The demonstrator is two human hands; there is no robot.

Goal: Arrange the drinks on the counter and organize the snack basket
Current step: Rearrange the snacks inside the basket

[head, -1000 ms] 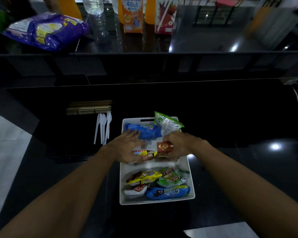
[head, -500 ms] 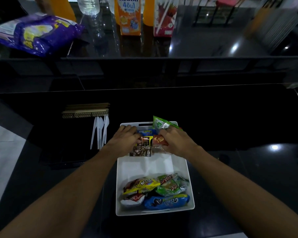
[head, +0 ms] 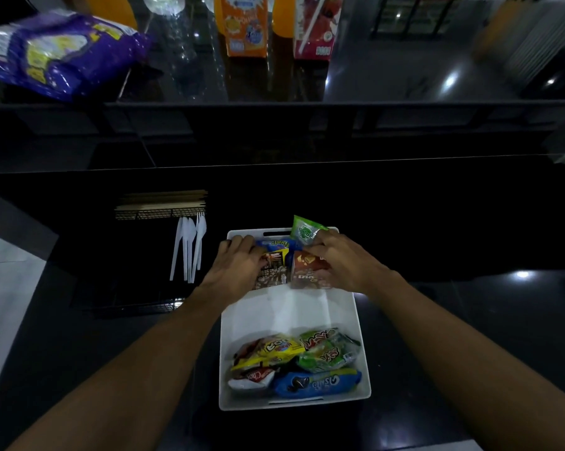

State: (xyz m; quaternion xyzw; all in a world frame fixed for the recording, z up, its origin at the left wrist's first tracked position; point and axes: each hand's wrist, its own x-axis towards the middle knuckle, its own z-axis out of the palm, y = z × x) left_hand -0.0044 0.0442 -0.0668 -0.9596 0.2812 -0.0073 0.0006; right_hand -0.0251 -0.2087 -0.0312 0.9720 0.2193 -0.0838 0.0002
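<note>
On the dark table [head: 470, 353] sits our white snack basket [head: 291, 314]; at its 12 o'clock end our left grip [head: 239, 265] clasps a brown packet [head: 273, 271], our right grip [head: 339, 265] a red packet [head: 307, 271] just beside.

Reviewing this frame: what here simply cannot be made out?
Head view:
orange carton, red carton, clear bottle: tops cut off by the top edge.
blue packet: mostly behind the brown packet and red packet.
left hand: whether it grips the brown packet, hidden by its own back.
far-right background: blurred.
</note>
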